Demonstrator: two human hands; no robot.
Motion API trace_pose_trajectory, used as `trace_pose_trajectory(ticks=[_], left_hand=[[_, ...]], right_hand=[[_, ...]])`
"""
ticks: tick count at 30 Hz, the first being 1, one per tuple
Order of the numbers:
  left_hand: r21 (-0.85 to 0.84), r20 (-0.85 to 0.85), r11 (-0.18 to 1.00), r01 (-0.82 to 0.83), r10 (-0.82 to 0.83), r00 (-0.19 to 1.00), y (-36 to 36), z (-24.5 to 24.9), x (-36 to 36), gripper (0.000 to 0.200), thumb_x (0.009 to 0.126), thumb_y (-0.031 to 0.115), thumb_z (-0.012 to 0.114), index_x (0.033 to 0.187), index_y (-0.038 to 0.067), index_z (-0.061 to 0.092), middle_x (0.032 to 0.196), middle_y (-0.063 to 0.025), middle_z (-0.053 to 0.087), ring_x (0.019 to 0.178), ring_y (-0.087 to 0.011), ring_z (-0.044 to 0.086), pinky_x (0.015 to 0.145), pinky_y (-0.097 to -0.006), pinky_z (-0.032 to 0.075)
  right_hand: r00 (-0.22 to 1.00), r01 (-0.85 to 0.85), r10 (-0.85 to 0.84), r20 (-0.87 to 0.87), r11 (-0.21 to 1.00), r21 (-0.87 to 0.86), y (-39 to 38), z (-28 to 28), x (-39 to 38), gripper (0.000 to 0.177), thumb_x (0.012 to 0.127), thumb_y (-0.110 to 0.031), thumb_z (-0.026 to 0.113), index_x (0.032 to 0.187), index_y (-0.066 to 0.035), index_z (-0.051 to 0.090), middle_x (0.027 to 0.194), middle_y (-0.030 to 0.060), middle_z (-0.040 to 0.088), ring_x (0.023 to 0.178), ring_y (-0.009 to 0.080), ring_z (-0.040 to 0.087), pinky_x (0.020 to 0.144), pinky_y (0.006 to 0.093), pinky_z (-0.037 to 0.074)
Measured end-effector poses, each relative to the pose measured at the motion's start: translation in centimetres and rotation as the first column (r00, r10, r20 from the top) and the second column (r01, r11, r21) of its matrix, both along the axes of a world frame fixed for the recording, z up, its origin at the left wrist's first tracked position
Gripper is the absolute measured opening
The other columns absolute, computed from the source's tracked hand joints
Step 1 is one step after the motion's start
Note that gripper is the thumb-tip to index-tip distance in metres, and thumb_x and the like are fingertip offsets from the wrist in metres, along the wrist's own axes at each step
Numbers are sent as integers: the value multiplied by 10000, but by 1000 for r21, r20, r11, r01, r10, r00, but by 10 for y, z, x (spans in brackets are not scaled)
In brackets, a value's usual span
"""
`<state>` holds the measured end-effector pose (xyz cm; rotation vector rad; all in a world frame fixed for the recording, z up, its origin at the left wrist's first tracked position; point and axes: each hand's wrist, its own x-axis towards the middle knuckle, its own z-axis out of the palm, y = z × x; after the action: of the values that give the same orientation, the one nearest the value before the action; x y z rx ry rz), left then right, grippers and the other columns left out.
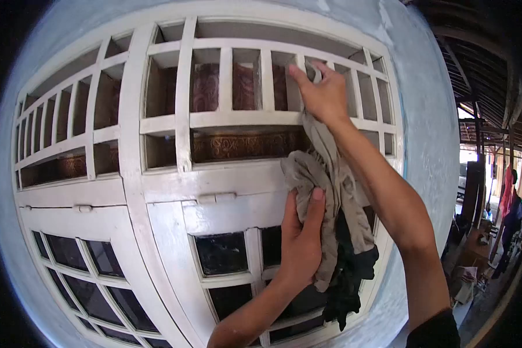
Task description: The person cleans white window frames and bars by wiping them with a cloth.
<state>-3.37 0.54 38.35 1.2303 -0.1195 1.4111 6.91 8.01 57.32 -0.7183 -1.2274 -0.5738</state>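
Note:
My right hand (326, 95) is raised at the white window grille (232, 119), its fingers closed on the upper end of a grey-beige cloth (325, 139) beside a vertical slat. Lower down, my left hand (303, 243) pinches a bunched fold of the same cloth between thumb and fingers. The cloth hangs in front of the window frame, and a black cloth (351, 272) dangles below and behind it.
Glass panes (221, 253) in white shutters sit below the grille. Patterned curtain fabric (243, 145) shows behind the slats. A pale blue wall (429, 151) surrounds the window. At the right, a roofed area holds hanging clothes (507, 197) and clutter.

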Motion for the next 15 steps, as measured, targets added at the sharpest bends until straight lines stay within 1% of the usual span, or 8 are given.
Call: trace_pose_trajectory(ticks=[3,5,6,7,9,11,12,15], left_hand=[[22,1,1000,0,0,1000,-1,1,-2,417,952,293,498,1258,25,404,1142,-60,526,1001,-98,472,875,-233,390],[21,-11,1000,4,-4,1000,-2,1,-4,409,952,289,499,1251,23,411,1144,-60,526,1002,-102,472,881,-229,385],[67,-16,997,-27,29,999,0,0,-3,407,951,287,501,1246,20,416,1143,-60,526,1001,-103,472,881,-228,383],[103,-22,993,-57,59,998,4,-2,0,404,950,285,503,1241,17,421,1142,-59,526,999,-105,473,882,-227,382],[125,-37,990,-70,75,996,3,-4,2,401,949,284,506,1232,11,429,1138,-61,527,998,-109,474,883,-226,380],[123,-41,991,-44,49,998,-4,1,1,400,947,284,510,1224,6,435,1134,-63,529,998,-113,476,884,-227,378],[97,-36,995,-25,28,999,-5,0,3,403,946,285,511,1226,6,433,1133,-64,530,997,-114,478,883,-227,379],[51,-20,999,1,0,1000,-6,1,2,410,945,290,512,1229,5,430,1126,-67,533,991,-117,485,883,-228,380]], right_hand=[[998,-56,54,-36,995,-79,-3,1,0,702,715,-465,697,1160,59,553,1085,289,587,1036,369,578,904,387,444],[999,-50,51,10,992,-112,-4,4,6,717,720,-467,692,1176,65,537,1097,288,582,1043,356,577,906,385,441],[998,-46,50,31,989,-139,-2,8,11,725,723,-468,690,1183,68,529,1104,287,580,1046,350,576,907,383,440],[992,84,-80,96,996,-41,14,19,21,745,710,-545,692,1112,74,587,864,170,665,797,184,620,745,310,476],[978,-81,116,173,977,-200,9,22,20,726,738,-551,658,1122,61,585,965,190,655,892,208,623,792,318,469],[971,-70,115,211,975,-211,-2,14,15,688,760,-529,643,1119,57,589,954,194,656,876,209,623,789,318,470],[966,-66,114,234,977,-202,-6,15,13,670,772,-518,635,1117,54,591,948,195,657,868,209,623,787,319,470],[968,210,-224,115,970,123,12,9,9,624,791,-488,624,1084,63,604,925,225,653,877,236,635,781,324,472]])
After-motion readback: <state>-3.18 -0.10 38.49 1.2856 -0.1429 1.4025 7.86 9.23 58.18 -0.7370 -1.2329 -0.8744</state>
